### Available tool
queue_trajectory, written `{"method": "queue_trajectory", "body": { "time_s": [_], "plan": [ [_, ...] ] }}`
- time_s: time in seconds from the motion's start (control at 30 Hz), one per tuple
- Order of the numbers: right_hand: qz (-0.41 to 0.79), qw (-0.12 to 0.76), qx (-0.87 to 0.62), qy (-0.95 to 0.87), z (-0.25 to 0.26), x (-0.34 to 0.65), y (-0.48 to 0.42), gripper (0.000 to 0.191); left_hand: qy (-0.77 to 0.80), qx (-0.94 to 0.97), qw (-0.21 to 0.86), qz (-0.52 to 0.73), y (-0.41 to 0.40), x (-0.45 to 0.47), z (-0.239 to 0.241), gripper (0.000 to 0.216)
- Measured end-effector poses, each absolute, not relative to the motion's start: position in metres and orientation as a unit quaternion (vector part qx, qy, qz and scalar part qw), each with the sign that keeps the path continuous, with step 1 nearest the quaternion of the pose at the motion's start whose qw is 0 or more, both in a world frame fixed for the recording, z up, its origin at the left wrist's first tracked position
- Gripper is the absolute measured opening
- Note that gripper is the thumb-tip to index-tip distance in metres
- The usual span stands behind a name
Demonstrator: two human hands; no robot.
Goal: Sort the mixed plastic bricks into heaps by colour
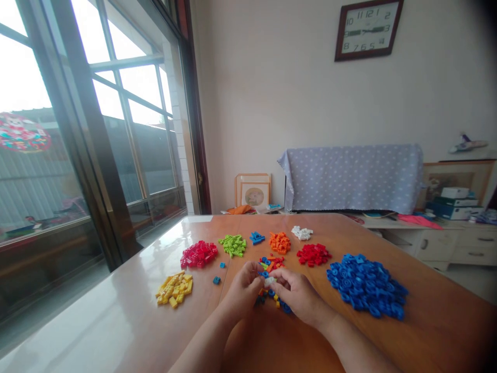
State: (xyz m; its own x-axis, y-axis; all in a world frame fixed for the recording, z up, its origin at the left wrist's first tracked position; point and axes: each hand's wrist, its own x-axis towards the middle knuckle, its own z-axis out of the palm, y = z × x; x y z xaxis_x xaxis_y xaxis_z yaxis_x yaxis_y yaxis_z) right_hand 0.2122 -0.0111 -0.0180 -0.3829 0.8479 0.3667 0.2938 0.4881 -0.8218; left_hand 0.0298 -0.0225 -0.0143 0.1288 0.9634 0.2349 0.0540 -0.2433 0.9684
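Observation:
My left hand [244,287] and my right hand [297,295] meet over a small mixed pile of bricks [272,263] at the table's near middle. Both pinch a small white brick [269,281] between their fingertips. Sorted heaps lie around them: yellow bricks [175,287] at the left, red bricks [199,254], green bricks [233,244], a few blue bricks [257,238], orange bricks [280,242], white bricks [302,232], a second red heap [313,254], and a large blue heap [367,285] to the right.
The bricks lie on a brown wooden table [435,321]. Two loose blue bricks [216,280] sit left of my hands. A large window [77,155] is at the left. A cloth-covered object [351,176] and cluttered drawers [450,243] stand behind the table.

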Motion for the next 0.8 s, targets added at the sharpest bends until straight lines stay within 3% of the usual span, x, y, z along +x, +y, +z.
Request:
{"method": "queue_trajectory", "body": {
  "time_s": [0.33,0.53,0.8],
  "plan": [
    [0.292,0.469,-0.452,-0.7,-0.02,0.221,0.001,0.025,0.56,0.645,0.179,0.487,-0.01,0.012,-0.023,0.017],
    [0.274,0.488,-0.478,-0.676,-0.026,0.228,0.006,0.031,0.572,0.658,0.11,0.478,-0.006,0.003,-0.025,0.015],
    [0.262,0.488,-0.496,-0.669,-0.007,0.223,0.001,0.031,0.584,0.663,0.095,0.458,0.0,-0.002,-0.034,0.017]
  ]
}}
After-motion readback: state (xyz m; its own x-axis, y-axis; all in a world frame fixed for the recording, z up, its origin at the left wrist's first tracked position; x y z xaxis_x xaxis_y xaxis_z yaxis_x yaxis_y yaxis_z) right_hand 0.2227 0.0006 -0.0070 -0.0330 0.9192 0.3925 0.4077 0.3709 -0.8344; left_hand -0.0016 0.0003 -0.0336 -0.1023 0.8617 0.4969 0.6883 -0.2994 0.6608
